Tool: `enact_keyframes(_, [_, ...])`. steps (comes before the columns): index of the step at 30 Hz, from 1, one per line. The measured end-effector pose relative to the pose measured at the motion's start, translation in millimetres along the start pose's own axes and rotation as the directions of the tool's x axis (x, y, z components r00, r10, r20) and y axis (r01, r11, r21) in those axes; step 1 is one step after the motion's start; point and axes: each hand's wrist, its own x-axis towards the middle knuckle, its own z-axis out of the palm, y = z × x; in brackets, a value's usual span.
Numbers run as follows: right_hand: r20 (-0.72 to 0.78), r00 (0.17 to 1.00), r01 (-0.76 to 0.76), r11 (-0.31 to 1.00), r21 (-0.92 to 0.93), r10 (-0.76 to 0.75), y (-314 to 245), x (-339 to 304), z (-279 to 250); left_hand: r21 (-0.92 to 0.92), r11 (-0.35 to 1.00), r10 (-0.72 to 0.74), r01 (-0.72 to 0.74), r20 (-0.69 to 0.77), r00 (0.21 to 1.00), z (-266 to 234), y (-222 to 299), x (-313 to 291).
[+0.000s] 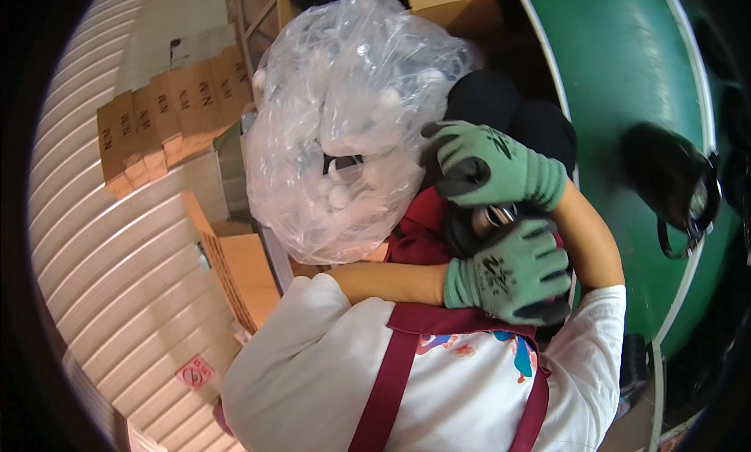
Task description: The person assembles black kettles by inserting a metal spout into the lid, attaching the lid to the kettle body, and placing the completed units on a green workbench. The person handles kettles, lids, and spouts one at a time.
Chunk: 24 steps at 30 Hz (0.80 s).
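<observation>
A small metal object (494, 215) is gripped between both gloved hands, left hand (512, 270) below, right hand (489, 164) above, beside a clear plastic bag (344, 123).

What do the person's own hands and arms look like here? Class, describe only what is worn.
The left hand and the right hand each wear a knitted green glove with a dark coating on the fingertips and palm and a dark printed mark on the back. The ribbed cuffs end at the wrists, and the forearms are uncovered. Short white sleeves cover the upper arms, beside maroon apron straps.
</observation>
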Motion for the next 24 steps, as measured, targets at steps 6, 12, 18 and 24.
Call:
enact_keyframes(6, [-0.267,0.964,0.089,0.962,0.257,-0.018,33.7,-27.8,12.9,-0.2,0.978,0.076,-0.065,0.05,0.996,-2.4,-17.9,-3.3])
enact_keyframes(12, [-0.351,0.908,-0.138,0.954,0.268,0.23,26.0,-25.4,8.4,-0.31,0.945,0.128,-0.104,0.06,0.99,-14.6,-34.5,-0.8])
enact_keyframes(18, [-0.476,0.844,-0.147,0.961,0.233,0.245,18.7,-24.2,7.4,-0.33,0.933,0.182,-0.143,0.091,0.979,-26.7,-46.2,-4.0])
enact_keyframes(24, [-0.443,0.869,-0.259,0.965,-0.025,0.222,0.7,-37.0,7.4,-0.431,0.882,0.225,-0.191,0.029,0.974,-35.6,-50.1,-23.3])
